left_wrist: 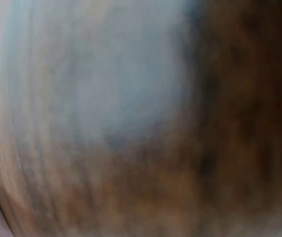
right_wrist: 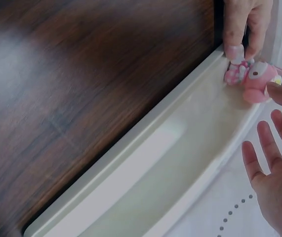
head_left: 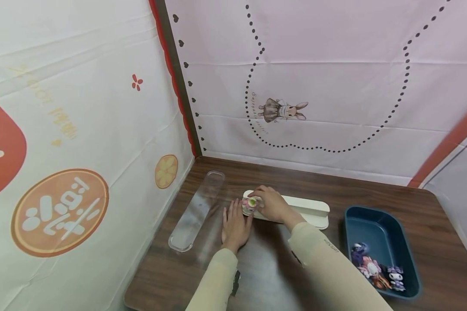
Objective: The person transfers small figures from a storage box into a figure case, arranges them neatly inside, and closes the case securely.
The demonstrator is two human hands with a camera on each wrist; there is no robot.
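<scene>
Two small pink figures stand side by side in one end of a long white tray [head_left: 309, 208] [right_wrist: 180, 128]. My right hand [head_left: 273, 205] [right_wrist: 279, 173] holds the larger pink figure [right_wrist: 259, 83] at its side, with the other fingers spread loosely. On the tray's end lies my left hand [head_left: 235, 226] [right_wrist: 247, 22], its fingers extended and two fingertips against the smaller figure in pink checks [right_wrist: 235, 74]. From above, the pink figures [head_left: 249, 204] partly overlap each other. The left wrist view is a blur of brown wood grain.
A long clear plastic cover [head_left: 196, 211] lies on the wooden table [head_left: 167, 280] to the left of the hands. At the right is a dark blue bin [head_left: 377, 224] with several small figures [head_left: 373, 268] in its near end. Printed cloth hangs behind and to the left.
</scene>
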